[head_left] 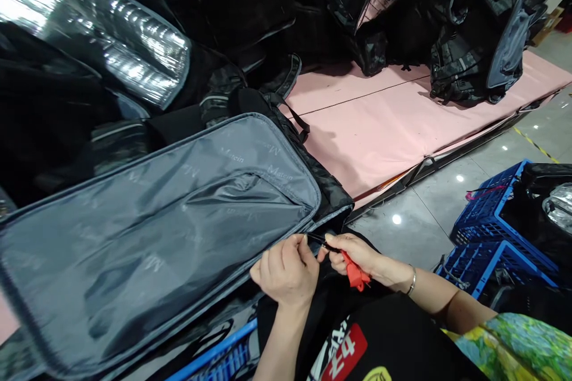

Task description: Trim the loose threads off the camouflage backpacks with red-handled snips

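Grey nylon lining (147,232) of an opened bag, soft and slippery, sprawled at left. Left hand (286,271) fingers pinching its zipper edge; right hand (357,256) fingers closed on red-handled snips (353,271). Likely light, floppy, best gripped at the seam. Pink mat (384,125) on polished floor (429,214), blue crates (500,220) at right.

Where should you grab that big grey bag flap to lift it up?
Probably the grey lining flap by its rounded corner edge near the left hand, coming from the person's side. That edge is free and thin enough to pinch; the rest lies flat and wide among the piled bags.
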A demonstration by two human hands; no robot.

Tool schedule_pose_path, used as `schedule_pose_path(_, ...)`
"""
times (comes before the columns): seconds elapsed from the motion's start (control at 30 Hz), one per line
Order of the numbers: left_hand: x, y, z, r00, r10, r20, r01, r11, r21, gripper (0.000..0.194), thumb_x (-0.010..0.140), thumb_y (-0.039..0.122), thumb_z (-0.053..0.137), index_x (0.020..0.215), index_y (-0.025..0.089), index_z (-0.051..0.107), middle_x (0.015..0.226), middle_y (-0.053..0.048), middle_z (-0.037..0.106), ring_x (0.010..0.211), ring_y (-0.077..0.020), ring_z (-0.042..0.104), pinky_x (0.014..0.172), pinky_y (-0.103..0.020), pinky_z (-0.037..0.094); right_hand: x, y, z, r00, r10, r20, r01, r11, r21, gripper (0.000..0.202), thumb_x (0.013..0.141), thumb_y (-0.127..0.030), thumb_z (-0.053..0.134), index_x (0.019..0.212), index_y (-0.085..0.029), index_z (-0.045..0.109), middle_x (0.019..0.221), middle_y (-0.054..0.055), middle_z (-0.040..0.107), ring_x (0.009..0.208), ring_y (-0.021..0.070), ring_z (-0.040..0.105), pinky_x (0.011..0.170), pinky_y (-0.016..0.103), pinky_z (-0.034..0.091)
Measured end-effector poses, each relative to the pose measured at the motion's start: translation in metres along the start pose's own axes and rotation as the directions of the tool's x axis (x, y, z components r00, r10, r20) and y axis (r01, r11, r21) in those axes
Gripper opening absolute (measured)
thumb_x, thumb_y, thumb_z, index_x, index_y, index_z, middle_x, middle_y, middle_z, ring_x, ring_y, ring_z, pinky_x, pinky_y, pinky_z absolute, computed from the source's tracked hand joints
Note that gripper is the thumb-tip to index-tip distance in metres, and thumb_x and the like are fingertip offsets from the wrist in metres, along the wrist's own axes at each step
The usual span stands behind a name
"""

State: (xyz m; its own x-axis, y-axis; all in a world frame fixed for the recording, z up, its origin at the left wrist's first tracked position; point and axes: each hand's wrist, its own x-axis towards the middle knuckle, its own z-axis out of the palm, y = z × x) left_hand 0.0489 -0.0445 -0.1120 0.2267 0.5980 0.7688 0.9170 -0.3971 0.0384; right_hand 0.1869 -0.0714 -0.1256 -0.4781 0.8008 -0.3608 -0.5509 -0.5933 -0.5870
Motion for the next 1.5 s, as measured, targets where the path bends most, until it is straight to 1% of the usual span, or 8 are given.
schedule_pose_path(0.33,-0.003,-0.002,0.001,1.000,-0.004,-0.020,0.004,1.000,-0.008,0.010,0.076,0.018,0.062,0.084,0.018,0.055,0.068,-0.005,0.064,0.062,-0.0185,0.054,0.066,-0.032,0.033,0.003,0.002,-0.001,1.000,0.021,0.009,-0.021,1.000,-0.004,0.041,0.079,-0.055,0.056,0.073,-0.015,0.054,0.043,-0.012,0.026,0.037,0.0029,0.019,0.039,0.019,0.014)
schedule_pose_path(0.47,-0.008,-0.007,0.001,0.999,0.038,-0.030,-0.040,0.996,-0.077,0.011,0.078,0.018,0.061,0.088,0.019,0.056,0.071,-0.005,0.066,0.066,-0.0179,0.057,0.068,-0.032,0.034,0.001,0.003,-0.005,0.988,-0.151,-0.041,0.148,0.987,-0.056,0.048,0.079,-0.062,0.050,0.073,-0.015,0.055,0.047,-0.011,0.025,0.040,0.0041,0.018,0.040,0.021,0.014)
schedule_pose_path(0.6,-0.012,-0.013,0.005,0.994,0.110,-0.004,-0.110,0.994,-0.011,0.022,0.078,0.025,0.063,0.099,0.025,0.060,0.076,-0.004,0.069,0.067,-0.0180,0.058,0.070,-0.034,0.030,0.008,0.004,-0.015,0.839,-0.497,-0.222,0.402,0.841,-0.362,0.052,0.076,-0.066,0.048,0.082,-0.016,0.059,0.053,-0.007,0.034,0.047,0.0074,0.028,0.047,0.023,0.024)
schedule_pose_path(0.77,-0.005,-0.022,0.012,0.973,0.231,0.014,-0.231,0.973,-0.026,0.026,0.077,0.021,0.063,0.101,0.032,0.062,0.075,0.000,0.070,0.070,-0.0175,0.057,0.070,-0.036,0.025,0.027,0.002,-0.018,0.636,-0.700,-0.326,0.445,0.677,-0.587,0.031,0.071,-0.047,0.063,0.069,-0.017,0.054,0.061,-0.005,0.039,0.058,0.0089,0.033,0.055,0.023,0.029)
schedule_pose_path(0.97,0.024,-0.020,0.007,0.939,0.344,0.028,-0.339,0.934,-0.114,0.026,0.076,0.013,0.061,0.100,0.023,0.062,0.077,0.000,0.070,0.072,-0.0160,0.057,0.068,-0.033,0.029,0.037,-0.012,-0.003,0.542,-0.735,-0.408,0.404,0.654,-0.640,0.036,0.074,-0.043,0.060,0.055,-0.019,0.042,0.054,-0.006,0.035,0.053,0.0080,0.030,0.051,0.022,0.026)
schedule_pose_path(1.2,0.056,-0.019,0.004,0.926,0.173,0.337,-0.105,0.972,-0.211,0.015,0.083,0.019,0.049,0.080,0.020,0.064,0.072,-0.004,0.067,0.067,-0.0202,0.055,0.061,-0.033,0.033,0.032,-0.024,-0.003,0.588,-0.741,-0.323,0.431,0.625,-0.651,0.031,0.079,-0.045,0.054,0.064,-0.017,0.056,0.060,-0.001,0.053,0.058,0.0116,0.046,0.059,0.024,0.038)
schedule_pose_path(1.4,0.079,-0.024,0.003,0.816,0.109,0.568,0.047,0.967,-0.252,0.020,0.081,0.022,0.046,0.076,0.022,0.065,0.072,-0.004,0.067,0.071,-0.0218,0.060,0.067,-0.032,0.042,0.018,-0.013,-0.013,0.498,-0.858,-0.129,0.374,0.346,-0.860,0.023,0.083,-0.039,0.050,0.090,-0.018,0.058,0.074,0.002,0.059,0.065,0.0141,0.051,0.064,0.026,0.042)
schedule_pose_path(1.5,0.090,-0.023,-0.001,0.764,0.060,0.643,0.103,0.971,-0.214,0.019,0.078,0.022,0.047,0.072,0.024,0.065,0.073,-0.003,0.068,0.071,-0.0217,0.061,0.062,-0.030,0.041,0.022,-0.002,-0.020,0.376,-0.927,0.019,0.360,0.126,-0.924,0.025,0.087,-0.034,0.045,0.102,-0.017,0.056,0.079,0.005,0.060,0.070,0.0167,0.054,0.068,0.029,0.044)
